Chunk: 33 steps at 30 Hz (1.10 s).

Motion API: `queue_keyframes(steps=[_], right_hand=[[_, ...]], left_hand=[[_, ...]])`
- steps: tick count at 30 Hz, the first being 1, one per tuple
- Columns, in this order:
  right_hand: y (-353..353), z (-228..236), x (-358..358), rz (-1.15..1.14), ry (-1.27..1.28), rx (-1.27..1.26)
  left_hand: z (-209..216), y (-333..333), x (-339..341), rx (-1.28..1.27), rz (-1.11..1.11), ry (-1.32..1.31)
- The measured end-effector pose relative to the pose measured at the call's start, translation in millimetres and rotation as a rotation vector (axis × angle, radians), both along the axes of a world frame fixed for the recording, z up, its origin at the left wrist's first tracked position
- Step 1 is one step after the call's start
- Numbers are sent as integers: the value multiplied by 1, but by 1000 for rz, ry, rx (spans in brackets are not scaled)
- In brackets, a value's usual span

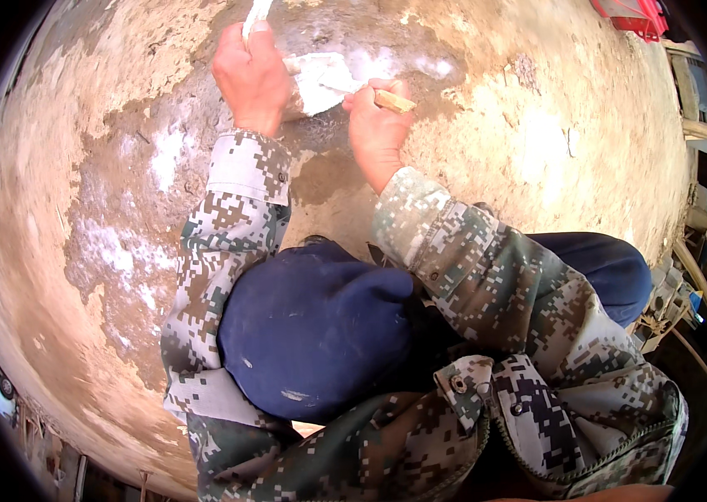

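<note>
My left hand [251,79] is closed round a white-coated stick [258,13], which sticks out above the fist. My right hand [378,121] grips a light wooden handle [393,101]; its other end points left into a lump of thick white paste [322,77] between the hands. The exact kind of tool on that handle is hidden by the paste. A brown flat edge shows under the paste beside my left hand, and I cannot tell what it belongs to. Below both hands is a rough tan earthen surface [621,109] with a darker damp patch [119,192].
White smears [115,251] mark the damp patch on the left. My knees in dark blue trousers [311,335] are bent below my arms. A red plastic thing [633,17] sits at the upper right. Wood pieces and rubble [667,289] lie along the right edge.
</note>
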State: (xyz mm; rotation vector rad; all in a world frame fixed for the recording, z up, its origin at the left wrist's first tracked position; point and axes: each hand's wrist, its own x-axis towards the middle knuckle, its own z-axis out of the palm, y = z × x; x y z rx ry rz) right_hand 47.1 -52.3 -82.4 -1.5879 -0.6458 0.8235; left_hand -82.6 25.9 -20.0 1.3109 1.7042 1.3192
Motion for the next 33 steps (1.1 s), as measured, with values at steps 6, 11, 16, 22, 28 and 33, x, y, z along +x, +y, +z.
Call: queue_keyframes(steps=[6,11,16,22,28,33], right_hand=[[5,15,-1,-104,198,-82],[9,12,-17,-176,502,-317],[-3,11,-21,78,182,-81],[-19,21,4,149,-510,84],[-27,29,-10,474,-618,172],[-20,27,0,647,-715,263]], left_hand=[[-3,-5,0,63,-36,-81],[-4,0,-2,54,-39,-83],[-5,-1,-5,83,-39,-96],[-10,-5,-4,84,-34,-104],[-7,-4,-4,105,-66,-156],[-8,-8,-7,103,-74,-153]])
